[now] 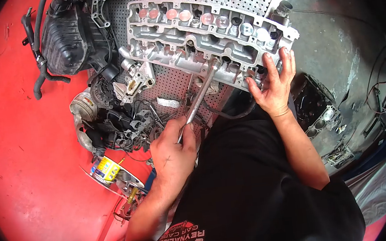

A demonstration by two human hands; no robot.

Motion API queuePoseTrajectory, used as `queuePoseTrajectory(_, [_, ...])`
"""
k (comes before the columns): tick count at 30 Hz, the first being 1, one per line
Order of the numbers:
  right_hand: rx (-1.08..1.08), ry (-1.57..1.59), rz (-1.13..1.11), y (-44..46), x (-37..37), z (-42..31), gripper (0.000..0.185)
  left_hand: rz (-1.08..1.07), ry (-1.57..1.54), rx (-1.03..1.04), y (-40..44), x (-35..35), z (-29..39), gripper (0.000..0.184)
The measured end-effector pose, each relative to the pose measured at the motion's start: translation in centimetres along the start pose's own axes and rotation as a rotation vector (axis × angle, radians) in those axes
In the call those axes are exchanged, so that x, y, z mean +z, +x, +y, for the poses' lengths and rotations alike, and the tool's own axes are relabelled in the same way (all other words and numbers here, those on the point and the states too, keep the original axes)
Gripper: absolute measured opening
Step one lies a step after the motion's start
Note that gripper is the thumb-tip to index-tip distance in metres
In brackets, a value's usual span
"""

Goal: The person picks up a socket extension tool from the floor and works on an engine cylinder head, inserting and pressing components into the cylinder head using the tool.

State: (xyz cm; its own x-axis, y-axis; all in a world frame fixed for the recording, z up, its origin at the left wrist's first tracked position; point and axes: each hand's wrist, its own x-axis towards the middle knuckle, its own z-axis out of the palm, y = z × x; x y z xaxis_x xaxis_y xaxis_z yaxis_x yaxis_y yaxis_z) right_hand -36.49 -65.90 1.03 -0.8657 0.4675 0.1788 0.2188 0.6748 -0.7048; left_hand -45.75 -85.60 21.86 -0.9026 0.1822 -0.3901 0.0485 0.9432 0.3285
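An aluminium cylinder head (237, 51) lies at a slant across a perforated metal surface (121, 23). Round shiny parts sit in a row along its upper side. My left hand (173, 150) is closed round the handle of a long metal socket wrench (198, 102). The wrench's far end meets the lower side of the cylinder head, near its middle; the exact fit there cannot be made out. My right hand (273, 85) has its fingers spread, with the fingertips resting on the lower right end of the cylinder head.
A black plastic housing with hoses (67, 46) lies at upper left. Below it are a metal bracket part (138, 81) and a heap of wiring and engine parts (128, 126). A yellow-labelled container (108, 169) stands at lower left. An engine block (314, 104) sits on the floor at right.
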Motion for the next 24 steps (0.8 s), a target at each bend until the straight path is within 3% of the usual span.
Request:
queuePoseTrajectory(8, [0.003,-0.004,-0.008,0.0,0.0,0.0,0.082,-0.025,0.037,0.011,0.8,-0.5,0.7,0.01])
queuePoseTrajectory(19, [0.0,0.007,-0.001,0.0,0.0,-0.1,0.083,-0.018,-0.039,-0.134,-1.7,-1.2,-0.7,0.014])
queuePoseTrajectory(24, [-0.006,0.02,0.016,0.1,0.0,0.1,0.083,-0.022,-0.02,-0.046,-0.2,-0.4,-0.6,0.013])
